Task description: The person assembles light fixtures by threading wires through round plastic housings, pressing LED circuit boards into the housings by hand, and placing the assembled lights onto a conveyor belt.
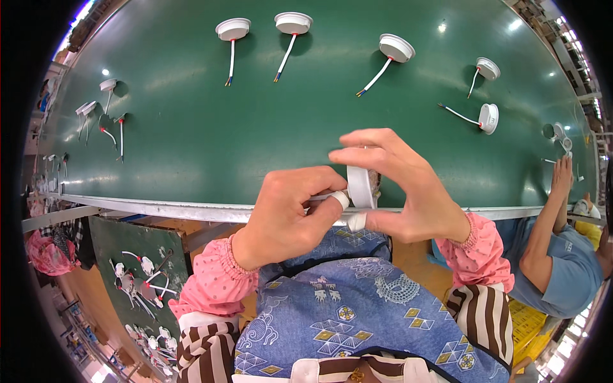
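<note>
In front of me, above the table's near edge, a round white lamp housing (361, 188) stands on its side, its white rim turned to the left. My left hand (297, 207) is closed, thumb and forefinger pinching the white cable (317, 197) next to the housing. My right hand (408, 191) curves round the housing from the right, fingers at its top and thumb at its lower edge. White wrapping covers both thumb tips. The housing's right side, darker inside, is partly hidden by my right hand.
On the green table (191, 121) lie several similar white lamps (294, 23) with cables. At lower left, a green board (105, 236) holds wired parts (147, 290). Along the near side runs a metal table edge (166, 209). A co-worker in blue (562, 271) reaches over the table at right.
</note>
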`<state>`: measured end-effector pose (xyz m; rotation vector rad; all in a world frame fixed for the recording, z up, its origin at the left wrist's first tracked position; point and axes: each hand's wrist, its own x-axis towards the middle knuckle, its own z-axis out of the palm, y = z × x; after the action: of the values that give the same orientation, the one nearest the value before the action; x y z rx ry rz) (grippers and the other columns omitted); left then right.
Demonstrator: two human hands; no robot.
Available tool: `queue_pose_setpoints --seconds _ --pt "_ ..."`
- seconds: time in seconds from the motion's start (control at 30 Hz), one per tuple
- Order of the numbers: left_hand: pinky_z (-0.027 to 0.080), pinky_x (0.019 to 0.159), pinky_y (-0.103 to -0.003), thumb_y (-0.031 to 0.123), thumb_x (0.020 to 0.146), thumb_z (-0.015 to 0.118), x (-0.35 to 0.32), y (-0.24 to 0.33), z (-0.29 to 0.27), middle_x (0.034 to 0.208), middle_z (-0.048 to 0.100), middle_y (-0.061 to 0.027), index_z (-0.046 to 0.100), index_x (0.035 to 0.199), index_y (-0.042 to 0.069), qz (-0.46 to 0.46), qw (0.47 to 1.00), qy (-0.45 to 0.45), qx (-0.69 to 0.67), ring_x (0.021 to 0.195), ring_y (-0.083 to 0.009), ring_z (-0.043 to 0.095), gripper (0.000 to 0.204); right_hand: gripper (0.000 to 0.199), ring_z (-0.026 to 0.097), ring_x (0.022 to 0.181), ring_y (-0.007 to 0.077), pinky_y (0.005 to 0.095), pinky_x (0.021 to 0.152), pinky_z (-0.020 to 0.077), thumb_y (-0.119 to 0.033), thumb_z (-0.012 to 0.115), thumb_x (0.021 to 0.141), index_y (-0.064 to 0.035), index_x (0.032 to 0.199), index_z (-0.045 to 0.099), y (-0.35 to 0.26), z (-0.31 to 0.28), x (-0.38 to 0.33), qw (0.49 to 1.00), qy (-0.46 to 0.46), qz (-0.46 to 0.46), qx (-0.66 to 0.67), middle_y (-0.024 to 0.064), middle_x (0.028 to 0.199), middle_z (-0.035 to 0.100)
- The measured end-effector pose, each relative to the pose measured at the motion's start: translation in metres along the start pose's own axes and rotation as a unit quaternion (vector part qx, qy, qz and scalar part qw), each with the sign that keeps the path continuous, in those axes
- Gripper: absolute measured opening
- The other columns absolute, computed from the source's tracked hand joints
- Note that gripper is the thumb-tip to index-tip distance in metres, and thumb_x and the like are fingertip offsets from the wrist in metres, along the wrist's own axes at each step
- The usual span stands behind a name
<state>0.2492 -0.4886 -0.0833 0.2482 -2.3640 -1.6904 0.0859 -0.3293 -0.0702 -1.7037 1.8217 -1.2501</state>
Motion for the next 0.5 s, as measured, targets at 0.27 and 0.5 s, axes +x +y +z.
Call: queue_pose_setpoints --seconds 0.27,0.5 --pt "0.040 0.056 -0.029 0.004 0.088 0.061 -0.014 -0.005 -0.018 0.071 0.059 -0.0039 0.069 0.098 -0.002 -0.062 0.986 -0.068 -0.138 0.062 -0.0086 0.049 0.015 0.056 0.061 0.114 0.0214 0.0368 0.098 0.0534 0.000 0.080 0.067 -0.0016 0.122 0.067 0.001 0.007 0.005 0.962 -0.094 0.127 0.222 0.0123 0.125 0.061" --pt "0.047 0.069 -0.025 0.005 0.091 0.067 -0.030 -0.015 -0.025 0.087 0.070 -0.0031 0.072 0.100 -0.003 -0.138 0.963 -0.066 -0.223 0.078 -0.0074 0.060 0.013 0.055 0.062 0.114 0.0223 0.0370 0.097 0.0537 0.002 0.082 0.064 0.0012 0.118 0.069 0.003 0.016 0.016 0.957 -0.102 0.122 0.244 0.0146 0.124 0.061"
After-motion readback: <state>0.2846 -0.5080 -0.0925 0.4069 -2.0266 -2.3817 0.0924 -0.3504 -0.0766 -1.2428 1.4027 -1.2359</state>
